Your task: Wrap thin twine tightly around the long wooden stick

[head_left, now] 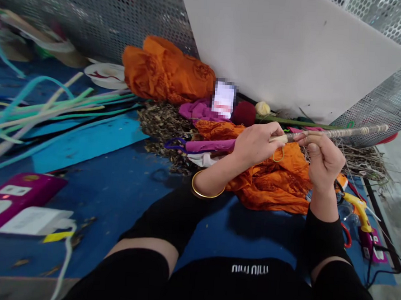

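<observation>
My left hand (pixel 257 144) and my right hand (pixel 322 158) both grip a long thin stick (pixel 351 131) wound with pale tape or thread, held level above a crumpled orange cloth (pixel 273 179). The left hand pinches the stick's near end, and a small loop of cord hangs just below its fingers. My right hand closes round the stick a little farther along, and the rest of it pokes out to the right. A gold bangle (pixel 204 191) sits on my left wrist.
A blue mat (pixel 117 185) covers the floor. Purple-handled scissors (pixel 177 144), dried leaves (pixel 164 120), pink and orange fabric (pixel 167 71), yarn balls (pixel 245 113) lie behind. Long teal and cream strips (pixel 46 109) spread left. A yellow glue gun (pixel 360 209) lies right. A white board (pixel 288 51) leans on perforated metal.
</observation>
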The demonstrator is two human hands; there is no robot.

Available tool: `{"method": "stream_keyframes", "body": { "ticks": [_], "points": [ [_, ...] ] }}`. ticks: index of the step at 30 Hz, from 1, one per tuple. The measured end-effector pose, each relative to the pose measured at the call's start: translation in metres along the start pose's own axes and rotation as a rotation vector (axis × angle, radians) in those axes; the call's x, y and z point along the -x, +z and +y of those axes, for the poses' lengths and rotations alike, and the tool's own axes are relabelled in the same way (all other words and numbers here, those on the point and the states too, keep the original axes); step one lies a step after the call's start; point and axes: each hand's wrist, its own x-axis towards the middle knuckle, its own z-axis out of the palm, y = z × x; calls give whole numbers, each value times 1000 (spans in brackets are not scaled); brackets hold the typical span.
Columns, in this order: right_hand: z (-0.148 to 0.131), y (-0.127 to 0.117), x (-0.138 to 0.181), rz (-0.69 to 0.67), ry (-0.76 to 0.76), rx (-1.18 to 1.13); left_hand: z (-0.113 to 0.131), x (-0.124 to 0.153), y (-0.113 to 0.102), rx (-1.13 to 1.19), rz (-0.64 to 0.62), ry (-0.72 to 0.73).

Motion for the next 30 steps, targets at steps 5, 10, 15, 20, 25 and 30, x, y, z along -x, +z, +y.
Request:
{"method": "stream_keyframes", "body": {
  "ticks": [5, 10, 15, 20, 25, 30],
  "points": [
    [9, 2, -1, -80, -9, 21, 3, 1, -2, -56, -35, -2],
    [13, 5, 0, -92, -15, 9, 4, 2, -3, -99, -62, 6],
    [14, 7, -2, -95, 34, 4, 4, 6, -1, -140, -56, 47],
    [16, 6, -2, -132, 173, 27, 6, 10, 3, -280, -37, 136],
    [15, 5, -1, -169, 282, 91, 7, 12, 6, -443, -26, 238],
    [11, 2, -3, -177, 297, 150, 3, 13, 9, -465, 13, 333]
  ]
}}
